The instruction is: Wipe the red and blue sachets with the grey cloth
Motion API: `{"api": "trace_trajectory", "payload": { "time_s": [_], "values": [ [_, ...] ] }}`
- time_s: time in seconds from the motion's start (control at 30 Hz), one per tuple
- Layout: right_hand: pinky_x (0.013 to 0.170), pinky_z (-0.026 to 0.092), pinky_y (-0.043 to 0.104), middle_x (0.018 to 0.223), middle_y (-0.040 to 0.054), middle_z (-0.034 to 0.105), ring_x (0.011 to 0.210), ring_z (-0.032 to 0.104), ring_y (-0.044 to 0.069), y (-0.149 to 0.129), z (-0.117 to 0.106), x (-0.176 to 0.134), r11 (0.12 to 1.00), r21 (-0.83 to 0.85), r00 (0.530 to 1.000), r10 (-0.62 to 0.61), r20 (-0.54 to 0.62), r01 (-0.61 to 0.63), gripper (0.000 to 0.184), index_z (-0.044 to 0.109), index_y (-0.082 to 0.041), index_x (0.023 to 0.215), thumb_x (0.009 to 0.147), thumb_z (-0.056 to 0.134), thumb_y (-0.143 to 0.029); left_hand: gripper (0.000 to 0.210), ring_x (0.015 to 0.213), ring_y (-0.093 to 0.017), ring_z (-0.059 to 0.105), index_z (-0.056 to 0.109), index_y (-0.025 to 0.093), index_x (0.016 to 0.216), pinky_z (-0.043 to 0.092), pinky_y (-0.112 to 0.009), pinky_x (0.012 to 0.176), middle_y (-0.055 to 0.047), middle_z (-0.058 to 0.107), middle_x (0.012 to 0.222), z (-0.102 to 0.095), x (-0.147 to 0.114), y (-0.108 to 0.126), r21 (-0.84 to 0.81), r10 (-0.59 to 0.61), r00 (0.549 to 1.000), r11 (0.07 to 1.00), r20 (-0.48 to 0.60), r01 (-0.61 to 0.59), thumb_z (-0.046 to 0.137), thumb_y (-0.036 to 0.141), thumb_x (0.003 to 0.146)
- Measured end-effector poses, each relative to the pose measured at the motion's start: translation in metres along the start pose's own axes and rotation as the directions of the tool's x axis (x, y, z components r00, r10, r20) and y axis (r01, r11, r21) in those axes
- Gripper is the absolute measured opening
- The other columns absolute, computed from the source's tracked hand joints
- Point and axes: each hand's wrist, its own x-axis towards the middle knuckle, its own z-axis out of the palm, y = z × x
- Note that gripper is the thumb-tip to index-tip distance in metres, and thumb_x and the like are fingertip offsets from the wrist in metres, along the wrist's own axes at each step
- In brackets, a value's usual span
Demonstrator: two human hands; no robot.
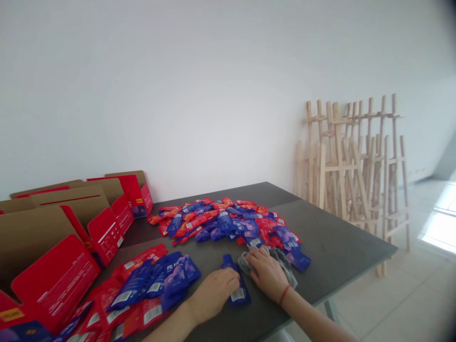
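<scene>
My left hand (216, 293) is closed with its fingers curled over a flat blue pouch (239, 295) lying on the dark table. The pouch has a narrow neck at its far end and a white barcode label near its close end. Just to the right, my right hand (269, 274) presses on a crumpled grey cloth (289, 271), its fingers bent over it. A red band circles that wrist. Beyond both hands spreads a heap of red and blue pouches (223, 221). Nearer, left of my left hand, a second pile of blue pouches (174, 275) rests on red ones.
Open red cardboard boxes (59, 278) with brown insides line the table's left side. The dark table (335, 247) meets a white wall at the back; its right edge runs toward a corner. Wooden easels (338, 166) stand on the tiled floor behind.
</scene>
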Motion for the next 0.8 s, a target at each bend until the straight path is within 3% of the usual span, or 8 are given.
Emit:
{"api": "trace_trajectory", "payload": {
  "time_s": [0.17, 0.23, 0.3, 0.4, 0.47, 0.6, 0.8],
  "values": [
    [0.099, 0.041, 0.036, 0.126, 0.0057, 0.062, 0.115, 0.049, 0.026, 0.003, 0.001, 0.002, 1.0, -0.003, 0.999, -0.019, 0.031, 0.019, 0.037, 0.065, -0.022, 0.118, 0.084, 0.054, -0.012, 0.049, 0.126, -0.017, 0.05, 0.049, 0.024, 0.102, 0.039, -0.031, 0.108, -0.002, 0.053, 0.135, -0.003, -0.016, -0.001, -0.325, -0.146, 0.989, 0.934, 0.02, 0.145, 0.04, -0.006, 0.064],
    [0.098, 0.042, 0.036, 0.127, 0.0052, 0.062, 0.115, 0.049, 0.025, 0.005, -0.002, 0.002, 0.999, 0.011, 0.997, -0.047, 0.06, 0.047, 0.04, 0.065, -0.023, 0.119, 0.083, 0.054, -0.011, 0.047, 0.129, -0.019, 0.048, 0.05, 0.025, 0.107, 0.038, -0.033, 0.11, -0.003, 0.051, 0.138, -0.003, -0.018, -0.001, -0.4, -0.235, 0.972, 0.889, 0.017, 0.222, 0.046, -0.001, 0.069],
    [0.098, 0.042, 0.035, 0.129, 0.0044, 0.061, 0.115, 0.05, 0.024, 0.005, -0.007, 0.001, 0.993, 0.041, 0.989, -0.112, 0.099, 0.108, 0.044, 0.064, -0.023, 0.121, 0.081, 0.053, -0.009, 0.049, 0.136, -0.026, 0.042, 0.048, 0.024, 0.121, 0.034, -0.04, 0.114, -0.008, 0.044, 0.147, 0.002, -0.017, -0.001, -0.42, -0.366, 0.931, 0.844, 0.003, 0.333, 0.063, 0.013, 0.075],
    [0.097, 0.042, 0.035, 0.131, 0.0032, 0.06, 0.115, 0.05, 0.024, 0.0, -0.015, -0.005, 0.968, 0.066, 0.954, -0.249, 0.167, 0.241, 0.046, 0.064, -0.026, 0.122, 0.08, 0.053, -0.01, 0.1, 0.144, -0.037, 0.027, 0.035, 0.021, 0.144, 0.023, -0.053, 0.118, -0.017, 0.03, 0.157, 0.015, -0.013, -0.004, -0.38, -0.498, 0.867, 0.801, 0.006, 0.463, 0.087, 0.035, 0.06],
    [0.095, 0.042, 0.036, 0.134, 0.0025, 0.059, 0.114, 0.05, 0.025, -0.006, -0.019, -0.011, 0.943, 0.062, 0.918, -0.333, 0.214, 0.328, 0.045, 0.063, -0.028, 0.121, 0.08, 0.055, -0.013, 0.116, 0.144, -0.04, 0.027, 0.028, 0.02, 0.151, 0.018, -0.058, 0.119, -0.019, 0.031, 0.156, 0.022, -0.011, -0.007, -0.367, -0.498, 0.867, 0.802, 0.023, 0.471, 0.091, 0.041, 0.055],
    [0.09, 0.043, 0.036, 0.134, 0.0026, 0.058, 0.112, 0.051, 0.026, -0.017, -0.018, -0.016, 0.899, 0.049, 0.863, -0.432, 0.262, 0.435, 0.042, 0.063, -0.03, 0.12, 0.081, 0.058, -0.015, 0.126, 0.144, -0.04, 0.028, 0.019, 0.016, 0.155, 0.022, -0.058, 0.118, -0.022, 0.03, 0.156, 0.028, -0.01, -0.016, -0.431, -0.396, 0.917, 0.82, 0.049, 0.377, 0.09, 0.048, 0.056],
    [0.093, 0.045, 0.041, 0.13, 0.0055, 0.06, 0.115, 0.049, 0.029, -0.03, -0.005, 0.006, 0.918, -0.004, 0.884, -0.38, 0.274, 0.396, 0.034, 0.066, -0.026, 0.115, 0.083, 0.06, -0.017, 0.136, 0.148, -0.039, 0.017, 0.009, 0.016, 0.158, 0.02, -0.057, 0.119, -0.022, 0.015, 0.162, 0.027, -0.011, -0.024, -0.481, -0.32, 0.944, 0.818, 0.076, 0.315, 0.09, 0.054, 0.055]
  ]
}}
